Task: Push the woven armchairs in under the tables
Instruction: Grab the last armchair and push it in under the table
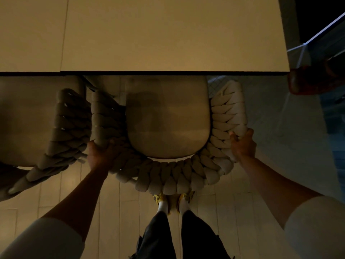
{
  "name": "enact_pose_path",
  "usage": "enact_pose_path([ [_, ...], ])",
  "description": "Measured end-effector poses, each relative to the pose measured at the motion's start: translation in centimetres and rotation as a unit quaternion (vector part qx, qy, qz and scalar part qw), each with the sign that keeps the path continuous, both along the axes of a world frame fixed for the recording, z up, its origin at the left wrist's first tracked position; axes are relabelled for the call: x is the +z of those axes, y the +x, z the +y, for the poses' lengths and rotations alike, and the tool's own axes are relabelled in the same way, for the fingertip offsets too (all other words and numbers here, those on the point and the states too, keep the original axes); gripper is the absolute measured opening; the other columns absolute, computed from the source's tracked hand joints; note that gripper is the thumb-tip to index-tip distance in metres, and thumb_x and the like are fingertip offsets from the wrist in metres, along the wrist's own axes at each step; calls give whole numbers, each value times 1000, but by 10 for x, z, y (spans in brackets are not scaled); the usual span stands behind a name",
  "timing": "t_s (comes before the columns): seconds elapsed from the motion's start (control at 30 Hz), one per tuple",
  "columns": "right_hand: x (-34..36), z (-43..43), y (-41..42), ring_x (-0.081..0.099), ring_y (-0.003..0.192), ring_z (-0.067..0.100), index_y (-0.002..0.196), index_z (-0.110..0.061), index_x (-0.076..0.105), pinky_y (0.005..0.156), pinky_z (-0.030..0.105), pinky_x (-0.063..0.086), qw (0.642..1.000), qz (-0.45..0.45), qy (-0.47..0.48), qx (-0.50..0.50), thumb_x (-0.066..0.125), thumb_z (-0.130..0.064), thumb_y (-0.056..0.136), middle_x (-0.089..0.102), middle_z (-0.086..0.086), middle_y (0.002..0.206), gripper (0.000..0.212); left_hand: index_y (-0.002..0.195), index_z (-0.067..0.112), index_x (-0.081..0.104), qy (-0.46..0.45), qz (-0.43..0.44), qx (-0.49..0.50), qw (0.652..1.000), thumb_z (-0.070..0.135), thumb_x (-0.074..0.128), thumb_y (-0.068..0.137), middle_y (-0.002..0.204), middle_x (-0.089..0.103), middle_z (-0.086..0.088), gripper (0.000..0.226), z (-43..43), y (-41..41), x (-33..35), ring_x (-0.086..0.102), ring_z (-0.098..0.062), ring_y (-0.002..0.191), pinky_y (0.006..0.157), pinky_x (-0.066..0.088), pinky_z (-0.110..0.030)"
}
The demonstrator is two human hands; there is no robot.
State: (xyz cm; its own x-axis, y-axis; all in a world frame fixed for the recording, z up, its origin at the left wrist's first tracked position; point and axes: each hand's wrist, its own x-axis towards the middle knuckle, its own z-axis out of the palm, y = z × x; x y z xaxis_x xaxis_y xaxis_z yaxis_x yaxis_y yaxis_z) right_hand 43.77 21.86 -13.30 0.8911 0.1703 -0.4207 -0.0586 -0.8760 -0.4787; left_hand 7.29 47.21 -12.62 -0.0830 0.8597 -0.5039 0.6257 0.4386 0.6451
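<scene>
Seen from above in dim light, the armchair [168,172] stands straight ahead, its front under the near edge of the table [168,34] and its seat cushion [168,120] mostly in view; the curved woven back is nearest the person. The left hand [99,154] grips the left rear bend of the woven rim, fingers curled over it; the right hand [242,144] is wrapped round the right arm the same way (thumb on the inside). A second chair [61,131] stands just beside on the left, partly under the table; shoes [173,200] show behind the back.
</scene>
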Motion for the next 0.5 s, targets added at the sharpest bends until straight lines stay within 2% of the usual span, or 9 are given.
enact_pose_path([
  [0.17,0,-4,0,63,109,45,136,-8,38,85,47,52,1000,-5,10,-1,62,-38,99,63,28,122,54,141,13,41,17,33,2,999,48,69,94,119,50,-10,65,-4,7,3,54,-28,107,89,52,-47],
  [0.3,-1,-7,0,63,109,48,137,-8,37,85,49,52,1000,-9,2,5,61,-38,99,63,31,122,54,141,12,41,13,54,-2,998,40,69,96,130,53,-21,60,-7,11,3,57,-37,116,85,50,-46],
  [0.43,-2,-8,-1,63,106,48,136,-9,36,84,50,54,1000,-3,-3,9,61,-37,99,64,31,118,53,139,9,40,11,70,-9,997,41,68,96,123,52,-18,60,-4,9,2,56,-35,110,88,51,-50],
  [0.5,-2,-12,-2,64,106,47,138,-10,36,84,50,54,1000,2,-8,7,59,-36,100,64,30,119,52,133,17,40,13,73,-13,997,51,68,92,119,56,-14,60,-5,8,3,61,-35,106,90,55,-55],
])
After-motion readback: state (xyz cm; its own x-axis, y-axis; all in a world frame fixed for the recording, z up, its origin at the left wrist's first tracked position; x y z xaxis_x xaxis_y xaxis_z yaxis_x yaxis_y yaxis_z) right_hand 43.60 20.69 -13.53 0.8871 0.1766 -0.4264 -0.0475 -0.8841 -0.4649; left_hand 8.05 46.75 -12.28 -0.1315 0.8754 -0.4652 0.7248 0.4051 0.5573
